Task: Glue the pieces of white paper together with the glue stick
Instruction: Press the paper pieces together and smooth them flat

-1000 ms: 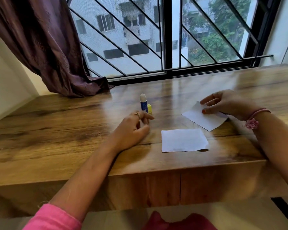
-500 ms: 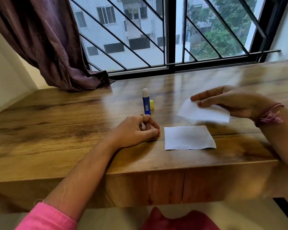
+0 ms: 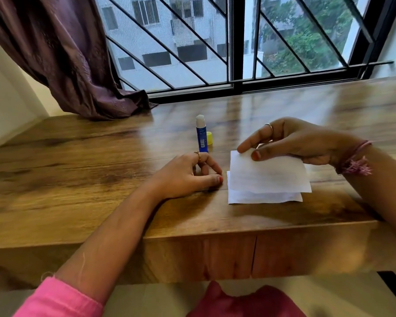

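My right hand (image 3: 293, 143) pinches the far left corner of a white paper piece (image 3: 268, 175) and holds it just above a second white paper piece (image 3: 261, 198) that lies flat near the table's front edge. The upper piece covers most of the lower one. A blue glue stick (image 3: 201, 135) stands upright and uncapped behind my left hand, with its yellow cap (image 3: 209, 138) beside it. My left hand (image 3: 188, 175) rests on the wooden table (image 3: 78, 170), fingers loosely curled, holding nothing, its thumb tip close to the lower paper's left edge.
A purple curtain (image 3: 66, 56) drapes onto the table's far left corner. A barred window (image 3: 233, 42) runs along the back edge. The table's front edge (image 3: 215, 234) lies just below the papers.
My right hand has lifted the second paper from the table's right side and carried it left and nearer, over the flat piece. My left hand stayed beside the glue stick.
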The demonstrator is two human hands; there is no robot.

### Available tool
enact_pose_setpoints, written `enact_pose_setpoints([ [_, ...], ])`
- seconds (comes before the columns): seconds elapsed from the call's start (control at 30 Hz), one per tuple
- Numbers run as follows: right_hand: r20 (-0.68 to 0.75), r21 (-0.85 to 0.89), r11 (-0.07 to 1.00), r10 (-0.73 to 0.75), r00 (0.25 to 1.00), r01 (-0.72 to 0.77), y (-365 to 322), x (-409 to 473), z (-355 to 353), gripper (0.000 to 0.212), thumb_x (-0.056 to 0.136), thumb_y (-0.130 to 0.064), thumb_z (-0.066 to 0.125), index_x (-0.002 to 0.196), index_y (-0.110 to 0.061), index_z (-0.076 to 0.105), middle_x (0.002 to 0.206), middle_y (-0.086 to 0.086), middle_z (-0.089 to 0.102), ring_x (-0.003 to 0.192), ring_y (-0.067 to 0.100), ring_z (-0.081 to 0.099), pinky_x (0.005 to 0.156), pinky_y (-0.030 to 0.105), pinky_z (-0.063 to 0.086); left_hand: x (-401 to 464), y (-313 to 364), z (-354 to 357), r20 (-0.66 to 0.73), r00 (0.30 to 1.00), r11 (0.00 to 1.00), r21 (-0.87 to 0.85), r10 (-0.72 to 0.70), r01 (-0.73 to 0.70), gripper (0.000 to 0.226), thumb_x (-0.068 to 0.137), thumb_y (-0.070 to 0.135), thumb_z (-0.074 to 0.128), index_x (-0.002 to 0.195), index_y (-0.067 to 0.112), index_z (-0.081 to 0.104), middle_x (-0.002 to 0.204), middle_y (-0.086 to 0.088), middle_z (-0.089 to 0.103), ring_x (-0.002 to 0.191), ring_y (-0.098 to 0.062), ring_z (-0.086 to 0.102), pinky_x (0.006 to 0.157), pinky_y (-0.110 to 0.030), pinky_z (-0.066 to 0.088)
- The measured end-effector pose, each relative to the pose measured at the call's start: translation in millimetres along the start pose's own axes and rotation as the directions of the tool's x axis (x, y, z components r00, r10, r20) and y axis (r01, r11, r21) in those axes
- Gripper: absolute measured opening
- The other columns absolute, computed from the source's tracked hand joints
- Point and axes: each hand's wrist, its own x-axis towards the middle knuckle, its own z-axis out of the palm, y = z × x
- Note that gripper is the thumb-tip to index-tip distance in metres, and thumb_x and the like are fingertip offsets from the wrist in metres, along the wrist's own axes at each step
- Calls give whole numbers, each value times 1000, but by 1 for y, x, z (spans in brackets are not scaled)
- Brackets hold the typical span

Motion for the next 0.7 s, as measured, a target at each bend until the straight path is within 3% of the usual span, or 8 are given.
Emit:
enact_pose_setpoints([
  [0.17,43,-52,998,38,998,-36,3,4,3,29,76,-12,68,103,-17,73,103,11,74,85,23,72,61,26,58,0,0,0,0,1000,1000,-18,-3,3,14,83,35,70,95,30,65,66,21,61,51,3,47,48,-8,35],
  [0.37,49,-128,990,66,997,-59,7,6,4,29,79,-12,68,108,-16,71,103,12,73,88,27,71,70,35,60,-1,0,1,-10,1000,1000,-23,0,0,14,83,35,70,95,29,66,66,20,61,50,4,48,48,-5,35],
  [0.7,50,-107,992,78,996,-73,7,7,6,30,82,-9,65,111,-12,69,98,8,75,83,22,72,60,26,57,-1,1,1,-9,1000,1000,-31,0,0,15,83,35,70,95,28,66,64,19,60,47,3,46,47,-5,33],
])
